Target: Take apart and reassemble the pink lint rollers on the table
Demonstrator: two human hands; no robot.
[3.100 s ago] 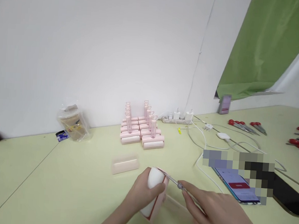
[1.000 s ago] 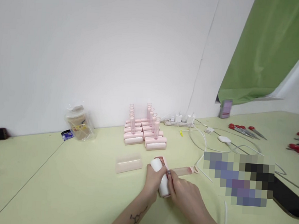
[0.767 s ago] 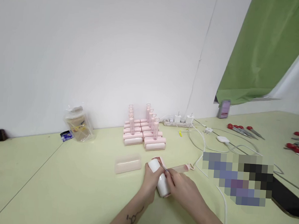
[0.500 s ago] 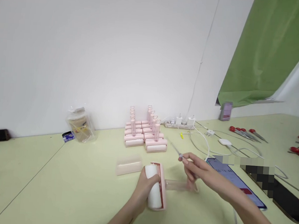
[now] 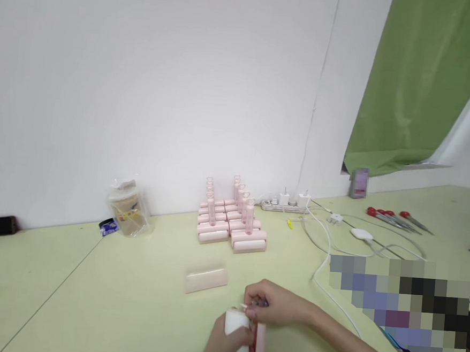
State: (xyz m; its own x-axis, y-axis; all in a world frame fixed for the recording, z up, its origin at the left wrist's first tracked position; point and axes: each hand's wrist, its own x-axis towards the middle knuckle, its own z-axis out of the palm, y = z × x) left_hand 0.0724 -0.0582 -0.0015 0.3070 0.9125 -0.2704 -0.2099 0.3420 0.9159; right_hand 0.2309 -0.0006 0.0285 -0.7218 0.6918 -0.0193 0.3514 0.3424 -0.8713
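Near the bottom edge, my left hand (image 5: pixel 223 340) is wrapped round a pink lint roller with a white sticky roll (image 5: pixel 237 322), its thumb lying across the roll. The roller is tilted, and its lower part runs out of view. Against the roll's upper end, my right hand (image 5: pixel 272 303) is closed in a pinch. A small clear, purplish handle (image 5: pixel 265 302) shows between its fingers; the thin shaft is mostly hidden. Just beyond the hands, a translucent pink roller cover (image 5: pixel 206 279) lies on the table.
Several pink lint rollers (image 5: pixel 232 224) stand in two rows by the wall. To their right are a power strip (image 5: pixel 283 206) and white cables (image 5: pixel 328 252). Red-handled tools (image 5: pixel 396 219) lie at the right. A bagged cup (image 5: pixel 130 210) stands at the left.
My right hand has swung left and down with the thin tool to the roll's end. The lint roller in my left hand sits lower in view and is turned more upright.
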